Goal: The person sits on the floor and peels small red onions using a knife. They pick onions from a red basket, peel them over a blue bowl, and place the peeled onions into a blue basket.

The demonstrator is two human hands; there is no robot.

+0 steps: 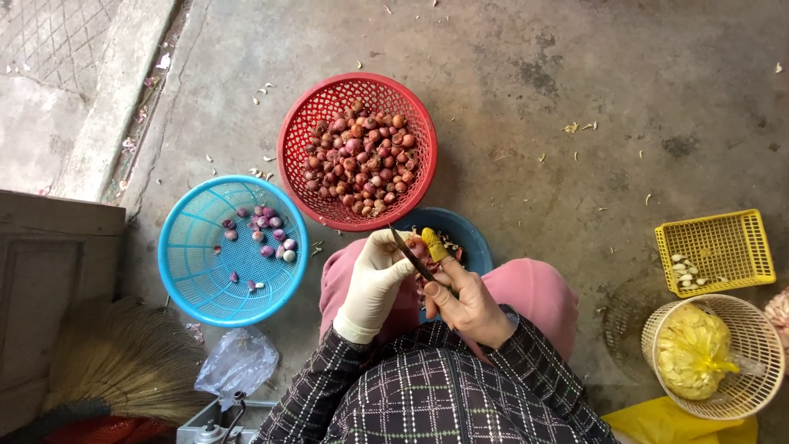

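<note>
My left hand (pixel 376 279), in a pale glove, holds a small red shallot (pixel 417 246) above a dark blue bowl (pixel 468 238) between my knees. My bare right hand (pixel 468 302), with a yellow cover on one fingertip, grips a small knife (pixel 411 256) whose blade lies against the shallot. A red basket (pixel 299 123) ahead of me is full of unpeeled shallots (pixel 357 160). To its left a light blue basket (pixel 189 263) holds several peeled purple shallots (pixel 263 230).
A yellow square basket (pixel 727 238) with a few garlic cloves and a cream round basket (pixel 756 329) holding a yellow bag sit at right. A straw broom (pixel 115 362) and a crumpled clear plastic bag (pixel 238 362) lie at lower left. Peel scraps dot the concrete floor.
</note>
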